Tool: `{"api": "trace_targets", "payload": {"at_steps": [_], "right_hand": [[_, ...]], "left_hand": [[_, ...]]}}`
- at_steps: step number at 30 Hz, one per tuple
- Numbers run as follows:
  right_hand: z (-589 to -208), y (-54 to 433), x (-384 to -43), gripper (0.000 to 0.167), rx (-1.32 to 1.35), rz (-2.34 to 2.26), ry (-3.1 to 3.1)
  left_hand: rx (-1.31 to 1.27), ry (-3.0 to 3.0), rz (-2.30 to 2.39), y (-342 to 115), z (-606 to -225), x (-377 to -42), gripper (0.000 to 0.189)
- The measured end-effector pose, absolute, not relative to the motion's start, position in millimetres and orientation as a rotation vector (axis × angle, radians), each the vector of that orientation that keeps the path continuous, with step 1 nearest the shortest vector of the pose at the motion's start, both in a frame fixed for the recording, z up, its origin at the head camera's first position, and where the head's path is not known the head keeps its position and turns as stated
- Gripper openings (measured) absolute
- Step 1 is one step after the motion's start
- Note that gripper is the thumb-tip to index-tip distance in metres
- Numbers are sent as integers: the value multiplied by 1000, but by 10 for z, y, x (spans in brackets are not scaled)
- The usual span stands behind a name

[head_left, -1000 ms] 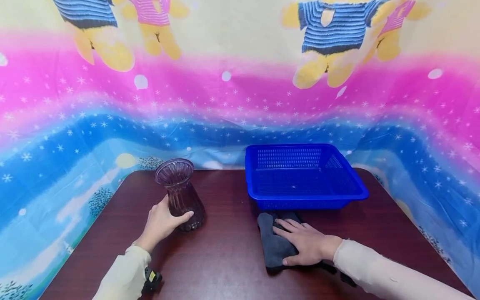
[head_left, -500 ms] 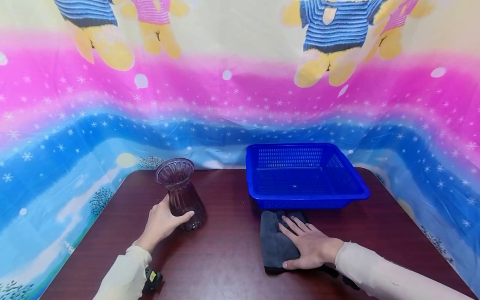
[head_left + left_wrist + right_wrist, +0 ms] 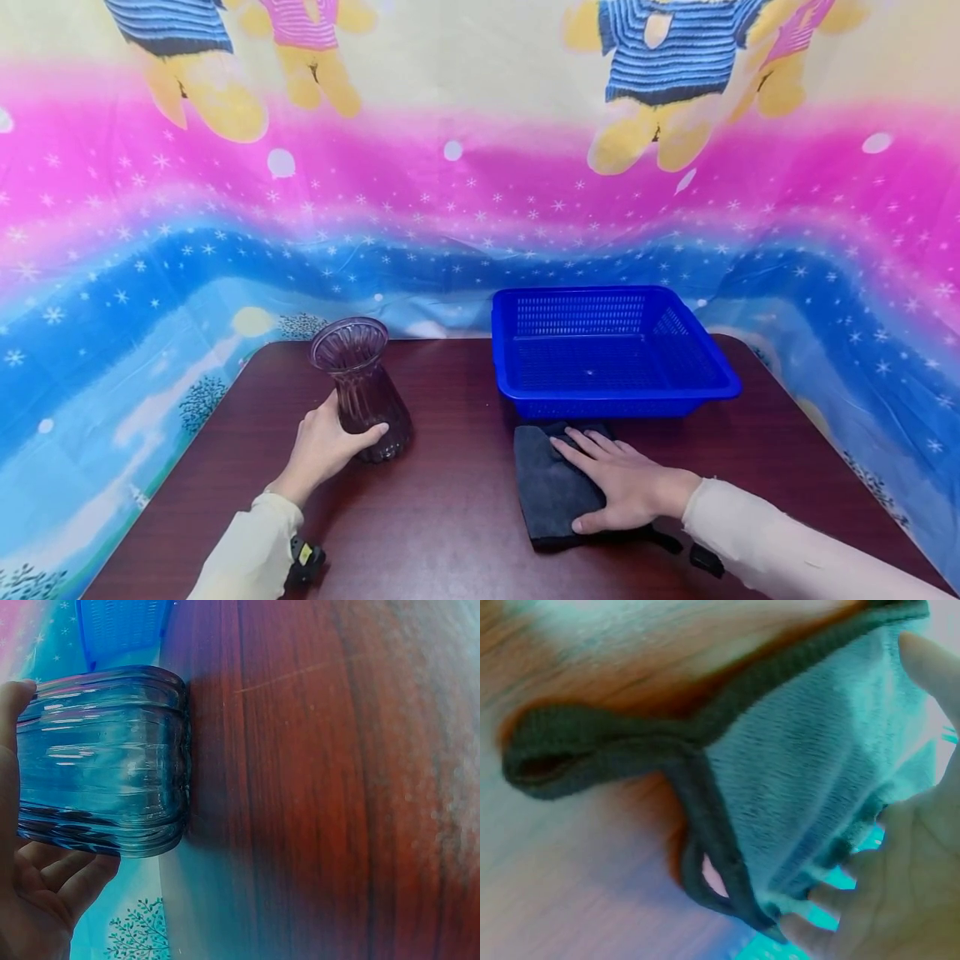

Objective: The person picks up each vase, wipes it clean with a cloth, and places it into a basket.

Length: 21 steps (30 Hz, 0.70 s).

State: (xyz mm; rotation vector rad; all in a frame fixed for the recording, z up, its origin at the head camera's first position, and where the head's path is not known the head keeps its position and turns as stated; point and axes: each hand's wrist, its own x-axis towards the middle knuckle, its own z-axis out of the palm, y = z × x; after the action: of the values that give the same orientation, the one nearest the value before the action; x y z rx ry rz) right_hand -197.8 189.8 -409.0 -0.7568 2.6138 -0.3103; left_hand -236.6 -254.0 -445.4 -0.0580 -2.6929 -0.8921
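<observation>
A purple-tinted glass vase with a flared, ribbed rim stands on the left of the table. My left hand grips its lower body, thumb across the near side. In the left wrist view the vase's base meets the wood, with the fingers curled under one side of the glass. On the right, my right hand rests with spread fingers on a folded dark grey cloth. The right wrist view shows the cloth's fuzzy face, black edging and loops; the palm partly covers its far side.
A blue perforated plastic basket sits just behind the cloth, at the table's back right. The dark red wooden table ends in front of a patterned curtain on the back and sides.
My right hand has shifted slightly right and the cloth under it lies flatter and straighter, its left side less crumpled. The left hand and the vase have not moved.
</observation>
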Motion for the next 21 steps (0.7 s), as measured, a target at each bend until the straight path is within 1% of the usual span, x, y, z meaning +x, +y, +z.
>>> {"api": "trace_targets", "payload": {"at_steps": [11,21], "right_hand": [[-3896,1958,-1930,92,-837,-415,2727],[-3788,2030,-1943,71,-927,-476,2941]], "left_hand": [[-55,-2689,-893,-2547,-4468,-2367,66],[-63,-2689,-895,-2535,-4454,-2362,65]]}}
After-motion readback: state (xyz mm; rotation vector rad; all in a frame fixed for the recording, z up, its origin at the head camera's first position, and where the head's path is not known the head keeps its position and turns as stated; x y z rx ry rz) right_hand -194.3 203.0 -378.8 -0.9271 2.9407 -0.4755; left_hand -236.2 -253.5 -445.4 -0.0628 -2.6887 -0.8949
